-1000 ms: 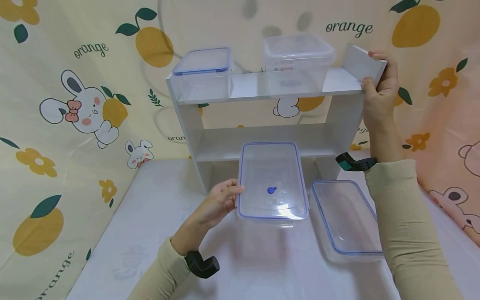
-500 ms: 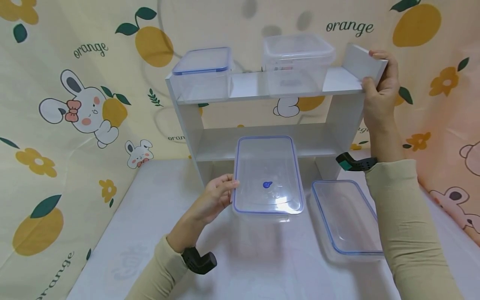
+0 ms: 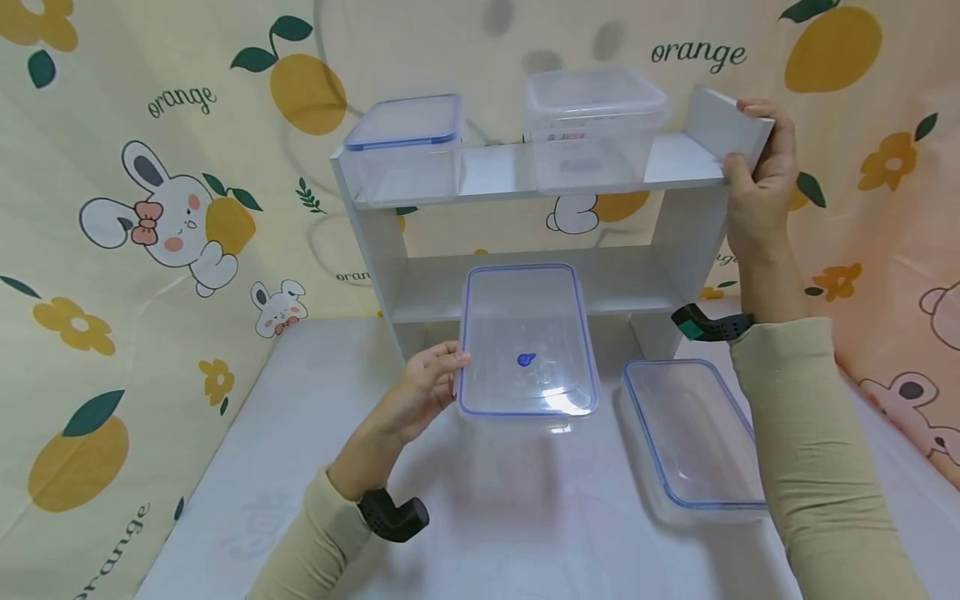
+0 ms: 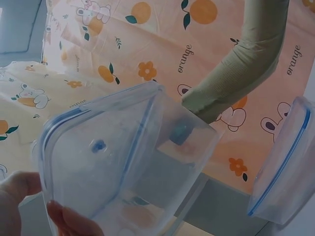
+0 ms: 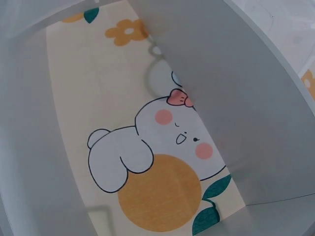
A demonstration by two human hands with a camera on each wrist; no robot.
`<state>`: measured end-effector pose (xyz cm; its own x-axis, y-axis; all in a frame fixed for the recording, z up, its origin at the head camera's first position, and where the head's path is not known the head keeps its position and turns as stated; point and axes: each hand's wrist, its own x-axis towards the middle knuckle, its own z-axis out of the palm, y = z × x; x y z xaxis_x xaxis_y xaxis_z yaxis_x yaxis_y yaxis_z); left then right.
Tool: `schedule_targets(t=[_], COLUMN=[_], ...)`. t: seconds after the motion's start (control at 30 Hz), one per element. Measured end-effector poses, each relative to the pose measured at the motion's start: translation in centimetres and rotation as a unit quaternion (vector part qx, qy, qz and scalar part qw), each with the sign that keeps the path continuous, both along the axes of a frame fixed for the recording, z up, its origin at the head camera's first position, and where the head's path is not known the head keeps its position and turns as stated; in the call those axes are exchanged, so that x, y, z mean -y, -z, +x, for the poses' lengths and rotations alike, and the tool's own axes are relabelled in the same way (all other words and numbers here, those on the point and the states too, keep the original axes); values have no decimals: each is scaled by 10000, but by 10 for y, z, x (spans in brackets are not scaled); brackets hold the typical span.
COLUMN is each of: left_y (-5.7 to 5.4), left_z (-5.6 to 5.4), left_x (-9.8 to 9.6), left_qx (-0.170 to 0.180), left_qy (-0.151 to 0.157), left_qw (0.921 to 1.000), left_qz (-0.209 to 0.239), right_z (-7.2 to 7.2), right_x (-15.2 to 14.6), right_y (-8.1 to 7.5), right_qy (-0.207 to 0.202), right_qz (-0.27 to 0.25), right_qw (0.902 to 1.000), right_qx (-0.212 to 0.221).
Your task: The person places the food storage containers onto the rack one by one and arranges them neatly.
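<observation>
My left hand [image 3: 420, 387] grips the left edge of a clear food storage container [image 3: 525, 321] with a blue-edged lid and a small blue valve. The container is held tilted over the table, in front of the shelf unit. In the left wrist view, my thumb and fingers pinch the side of the same container [image 4: 118, 167]. My right hand [image 3: 761, 183] holds the upright end panel [image 3: 726, 127] at the top right of the white shelf unit [image 3: 427, 287]. The right wrist view shows the shelf's inner panels [image 5: 216, 88], with the hand itself out of that view.
On the shelf's top board stand a blue-lidded container [image 3: 408, 150] at left and a taller clear container [image 3: 592, 133] near the middle. Another blue-rimmed container [image 3: 697, 442] lies on the white table [image 3: 300, 467] at right. A patterned cloth [image 3: 150, 350] hangs behind.
My left hand has carried the container up and slightly left, toward the shelf unit. The right hand keeps its hold on the end panel.
</observation>
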<state>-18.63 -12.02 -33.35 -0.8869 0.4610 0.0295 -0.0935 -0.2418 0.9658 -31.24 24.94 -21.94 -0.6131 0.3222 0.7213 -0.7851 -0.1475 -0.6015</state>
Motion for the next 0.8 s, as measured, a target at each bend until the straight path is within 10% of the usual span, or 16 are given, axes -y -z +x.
schedule_targets(t=[0.8], left_y=[-1], left_z=[-7], left_x=[5], left_qx=[178], left_qy=[-202], left_qw=[9996], left_qz=[24], right_z=[1], right_x=[0], right_y=[0], right_qy=[-9], right_qz=[7], right_qw=[10000], right_qx=[40])
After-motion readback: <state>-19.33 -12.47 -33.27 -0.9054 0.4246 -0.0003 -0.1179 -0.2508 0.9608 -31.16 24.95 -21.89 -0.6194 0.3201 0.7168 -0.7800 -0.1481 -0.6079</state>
